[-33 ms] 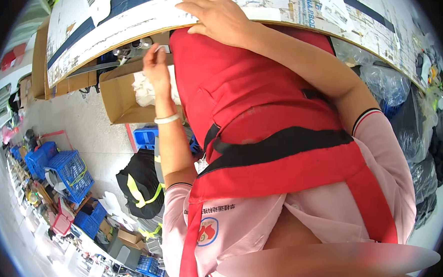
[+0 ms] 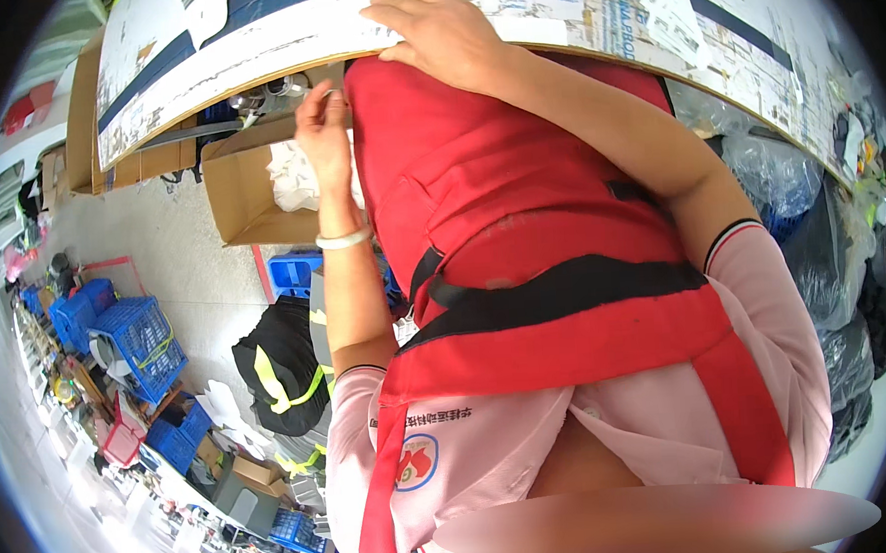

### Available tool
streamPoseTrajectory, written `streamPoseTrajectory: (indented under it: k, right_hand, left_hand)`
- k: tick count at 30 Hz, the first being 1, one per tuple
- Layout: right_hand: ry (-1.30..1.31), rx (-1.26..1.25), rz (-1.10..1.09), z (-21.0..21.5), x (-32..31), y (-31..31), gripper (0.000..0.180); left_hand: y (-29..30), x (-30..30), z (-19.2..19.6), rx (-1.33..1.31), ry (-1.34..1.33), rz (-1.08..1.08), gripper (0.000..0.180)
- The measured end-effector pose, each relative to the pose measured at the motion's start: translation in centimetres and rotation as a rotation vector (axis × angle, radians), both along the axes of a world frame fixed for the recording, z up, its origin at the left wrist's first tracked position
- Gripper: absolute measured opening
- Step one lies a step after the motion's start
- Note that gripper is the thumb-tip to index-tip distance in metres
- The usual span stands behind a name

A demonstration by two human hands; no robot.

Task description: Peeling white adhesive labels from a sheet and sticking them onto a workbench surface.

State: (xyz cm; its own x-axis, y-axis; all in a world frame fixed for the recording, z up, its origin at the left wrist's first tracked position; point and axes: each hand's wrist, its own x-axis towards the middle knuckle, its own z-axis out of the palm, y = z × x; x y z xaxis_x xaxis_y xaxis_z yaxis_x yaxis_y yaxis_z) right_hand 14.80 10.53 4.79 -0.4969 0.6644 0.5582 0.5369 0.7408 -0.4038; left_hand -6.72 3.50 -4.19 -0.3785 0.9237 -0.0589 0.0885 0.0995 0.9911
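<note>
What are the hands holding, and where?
Left hand pinches the red fabric apron at its left edge; right hand presses its top against the table edge.

Red fabric apron with black waist strap (image 2: pixel 519 202): worn on the person's body, its upper edge raised against the rim of the paper-covered, cardboard-edged bench (image 2: pixel 280 35). Cloth smooth, slightly creased. The right hand (image 2: pixel 445 31) rests on the top edge; the left hand (image 2: pixel 323 133) pinches its left edge with the fingers (image 2: pixel 328 97).
</note>
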Motion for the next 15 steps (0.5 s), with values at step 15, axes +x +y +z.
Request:
streamPoseTrajectory:
  k: [15]
  right_hand:
    - [0.06,-0.039,0.28,0.8,1.2,-2.9,0.014]
  left_hand:
    - [-1.9,4.2,8.6,-0.165,-0.818,-0.191,0.049]
